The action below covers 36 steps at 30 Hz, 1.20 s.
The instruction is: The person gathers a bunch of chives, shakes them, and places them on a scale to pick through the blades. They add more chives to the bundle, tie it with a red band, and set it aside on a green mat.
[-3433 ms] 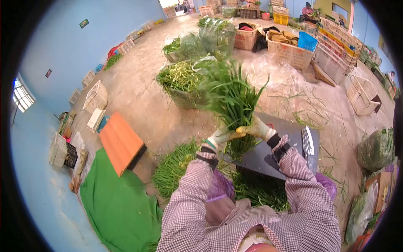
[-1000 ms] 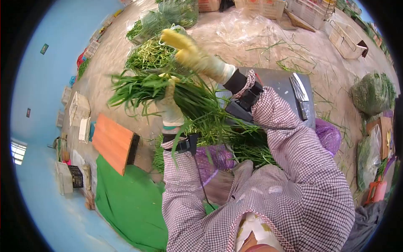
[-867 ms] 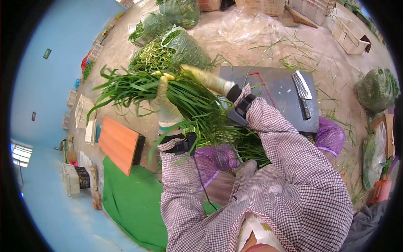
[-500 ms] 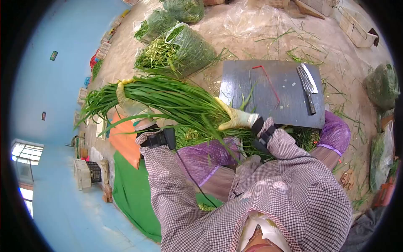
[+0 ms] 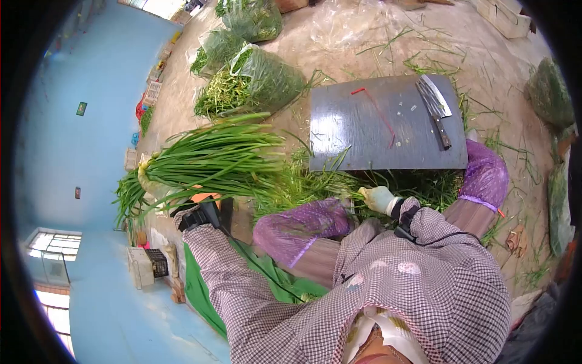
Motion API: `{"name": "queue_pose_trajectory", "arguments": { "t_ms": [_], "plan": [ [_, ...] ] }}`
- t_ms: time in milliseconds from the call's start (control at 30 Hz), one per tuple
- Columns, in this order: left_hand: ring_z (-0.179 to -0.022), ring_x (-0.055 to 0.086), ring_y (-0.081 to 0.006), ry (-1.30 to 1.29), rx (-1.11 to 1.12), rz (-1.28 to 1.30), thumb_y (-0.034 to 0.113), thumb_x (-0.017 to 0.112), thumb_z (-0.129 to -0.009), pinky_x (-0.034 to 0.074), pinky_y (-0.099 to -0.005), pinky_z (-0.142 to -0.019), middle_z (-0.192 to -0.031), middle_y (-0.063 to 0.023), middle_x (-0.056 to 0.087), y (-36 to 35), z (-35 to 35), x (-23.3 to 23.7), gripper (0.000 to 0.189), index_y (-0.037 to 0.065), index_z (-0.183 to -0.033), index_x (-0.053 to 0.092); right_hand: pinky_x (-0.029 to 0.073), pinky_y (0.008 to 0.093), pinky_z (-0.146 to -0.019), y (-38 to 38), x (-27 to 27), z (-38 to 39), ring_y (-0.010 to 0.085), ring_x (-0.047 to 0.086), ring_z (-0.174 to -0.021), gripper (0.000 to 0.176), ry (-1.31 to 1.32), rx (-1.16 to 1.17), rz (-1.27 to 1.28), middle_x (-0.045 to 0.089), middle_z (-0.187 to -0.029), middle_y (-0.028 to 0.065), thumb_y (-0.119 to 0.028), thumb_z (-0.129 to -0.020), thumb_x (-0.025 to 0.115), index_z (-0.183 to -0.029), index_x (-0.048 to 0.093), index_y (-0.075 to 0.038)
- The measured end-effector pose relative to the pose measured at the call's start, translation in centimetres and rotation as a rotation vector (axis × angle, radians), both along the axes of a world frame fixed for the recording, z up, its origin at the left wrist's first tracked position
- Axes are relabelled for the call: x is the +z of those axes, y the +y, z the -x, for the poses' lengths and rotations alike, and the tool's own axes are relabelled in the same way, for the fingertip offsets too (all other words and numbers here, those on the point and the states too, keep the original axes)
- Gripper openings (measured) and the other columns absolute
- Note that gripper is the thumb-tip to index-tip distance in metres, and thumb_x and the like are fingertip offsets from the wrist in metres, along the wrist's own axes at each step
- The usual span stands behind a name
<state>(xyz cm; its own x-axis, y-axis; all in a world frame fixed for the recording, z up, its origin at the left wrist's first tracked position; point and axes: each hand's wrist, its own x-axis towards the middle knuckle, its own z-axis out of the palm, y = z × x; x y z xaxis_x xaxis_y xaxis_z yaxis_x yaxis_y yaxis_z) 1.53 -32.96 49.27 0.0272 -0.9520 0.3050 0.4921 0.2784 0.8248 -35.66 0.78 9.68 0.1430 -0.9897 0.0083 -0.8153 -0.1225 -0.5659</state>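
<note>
While I watched the head feed, left hand [image 5: 149, 176] was clamped around a bundle of long green leaves [image 5: 218, 161], held level well left of the dark cutting board [image 5: 364, 139]. Right hand [image 5: 377, 198] sat low in the loose greens [image 5: 303, 185] just at the board's near edge; couldn't tell whether it gripped any. Hands well apart. Cleaver [image 5: 435, 106] lay flat on the board's right part, red band [image 5: 371, 103] near its middle. Bagged greens [image 5: 260, 79] lay beyond the board's far left corner.

Matt dark board [image 5: 376, 130], shiny metal cleaver [image 5: 434, 104], glossy plastic bags [image 5: 267, 79].
</note>
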Motion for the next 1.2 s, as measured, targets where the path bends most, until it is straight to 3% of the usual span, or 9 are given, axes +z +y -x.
{"name": "queue_pose_trajectory", "arguments": {
  "t_ms": [133,233,300,433,533,667,833,967,1200],
  "plan": [
    [-0.092,0.068,-0.0272,-0.006,-0.043,0.086,0.032,0.052,-0.097,0.057,-0.0457,-0.086,-0.1,-0.0151,0.071,-0.4,-2.1,2.7,0.029,0.007,-0.098,0.066,0.054,0.0457,-0.062,-4.2,6.8,1.1,0.0383,0.067,-0.069,0.034,-0.432,-0.092,0.363,0.068,-0.081,0.0183,-0.021,-0.095,0.061,-0.127,0.056,-0.013],
    [-0.089,0.068,-0.0285,-0.028,-0.162,0.093,0.03,0.051,-0.098,0.058,-0.045,-0.085,-0.1,-0.0155,0.071,3.7,1.2,4.9,0.029,0.006,-0.099,0.067,0.043,0.0348,-0.106,-10.4,14.7,3.1,0.0161,0.055,-0.123,0.039,-1.187,-0.009,0.565,0.058,-0.139,0.008,-0.01,-0.1,0.057,-0.138,0.053,-0.002],
    [-0.085,0.069,-0.0276,0.048,-0.127,0.043,0.03,0.051,-0.098,0.059,-0.0424,-0.084,-0.095,-0.012,0.071,7.9,6.2,5.7,0.029,0.006,-0.1,0.067,0.041,0.0297,-0.105,-12.7,21.6,5.0,0.0151,0.057,-0.12,0.046,-1.463,0.177,0.474,0.063,-0.133,0.0068,-0.016,-0.101,0.057,-0.144,0.048,-0.003],
    [-0.088,0.068,-0.0267,0.174,-0.162,0.12,0.032,0.051,-0.097,0.058,-0.0426,-0.085,-0.097,-0.0112,0.07,9.0,10.7,5.2,0.03,0.006,-0.1,0.067,0.043,0.0245,-0.102,-19.1,19.3,2.9,0.0157,0.058,-0.119,0.046,-2.037,0.447,-0.17,0.065,-0.131,0.0063,-0.032,-0.104,0.054,-0.14,0.054,-0.003],
    [-0.089,0.067,-0.0261,0.218,-0.207,0.19,0.033,0.051,-0.097,0.058,-0.0427,-0.086,-0.098,-0.0106,0.07,6.3,11.4,4.3,0.03,0.007,-0.1,0.067,0.046,0.0419,-0.11,-16.5,15.2,-0.3,0.0255,0.055,-0.128,0.087,-2.185,0.533,-0.355,0.049,-0.148,0.0143,-0.069,-0.094,0.044,-0.153,0.033,-0.006],
    [-0.092,0.067,-0.0253,0.239,-0.22,0.215,0.034,0.052,-0.096,0.057,-0.0429,-0.087,-0.1,-0.0098,0.07,3.4,11.3,3.3,0.031,0.008,-0.1,0.067,0.041,0.0463,-0.114,-8.9,15.8,-1.4,0.0298,0.047,-0.137,0.11,-2.163,0.377,-0.139,0.044,-0.151,0.0183,-0.084,-0.078,0.044,-0.155,0.029,-0.007],
    [-0.095,0.066,-0.0243,0.22,-0.224,0.208,0.036,0.052,-0.095,0.056,-0.0431,-0.088,-0.102,-0.0088,0.069,2.4,12.1,2.3,0.031,0.009,-0.1,0.067,0.054,0.0246,-0.066,-3.3,19.5,0.0,0.0127,0.064,-0.085,0.062,-1.68,0.515,-0.124,0.062,-0.117,0.0085,-0.047,-0.101,0.057,-0.147,0.039,-0.009],
    [-0.09,0.066,-0.0238,-0.012,-0.241,0.169,0.034,0.056,-0.092,0.057,-0.0423,-0.084,-0.098,-0.0089,0.068,4.8,11.8,4.7,0.026,0.01,-0.091,0.066,0.025,0.0216,-0.042,1.4,21.3,2.6,0.0026,0.035,-0.049,0.017,-1.638,0.316,-0.26,0.04,-0.063,-0.007,-0.021,-0.102,0.057,-0.114,0.056,-0.009],
    [-0.09,0.066,-0.0238,0.263,-0.238,0.18,0.034,0.055,-0.092,0.057,-0.042,-0.083,-0.098,-0.0088,0.068,7.6,12.9,9.4,0.027,0.01,-0.092,0.066,0.025,0.0203,-0.04,8.0,11.7,4.4,0.0037,0.033,-0.045,0.034,-1.886,0.25,-0.221,0.039,-0.063,-0.0072,-0.025,-0.103,0.057,-0.124,0.057,0.002]
  ]
}}
